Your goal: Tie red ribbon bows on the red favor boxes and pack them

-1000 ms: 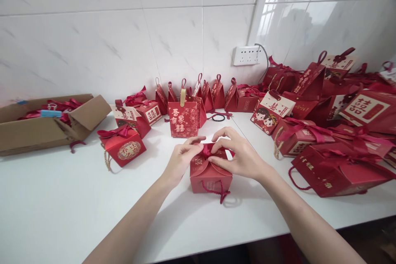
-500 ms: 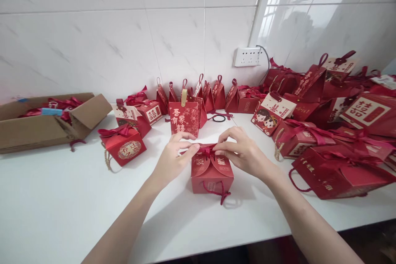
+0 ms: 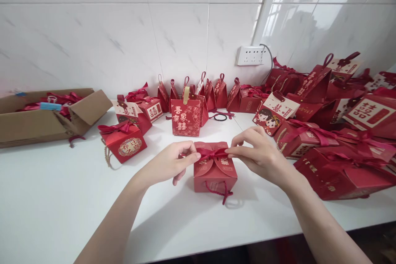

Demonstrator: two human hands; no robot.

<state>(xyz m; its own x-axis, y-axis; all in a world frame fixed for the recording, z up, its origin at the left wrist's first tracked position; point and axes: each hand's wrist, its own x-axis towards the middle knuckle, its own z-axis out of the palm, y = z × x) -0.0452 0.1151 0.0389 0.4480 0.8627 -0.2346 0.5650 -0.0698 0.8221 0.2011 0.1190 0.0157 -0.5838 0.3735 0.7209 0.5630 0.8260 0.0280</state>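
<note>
A red gift box with gold characters and a twisted cord handle stands upright on the white table in front of me. Across its closed top flaps lies a dark red ribbon, knotted in the middle. My left hand pinches the ribbon's left side between thumb and fingers, at the box's left edge. On the other side, my right hand grips the right side of the ribbon by the fingertips. The ribbon is stretched between both hands. Both palms are off the box.
Behind the box stands a red patterned bag-shaped box. A cardboard carton with ribbons is at left, near a ribboned red box. Many red gift boxes pile up on the right. A socket strip is on the tiled wall.
My hands have moved apart, left hand leftward and right hand rightward. The ribbon's knot, small and bunched before, now lies spread wide across the box top.
</note>
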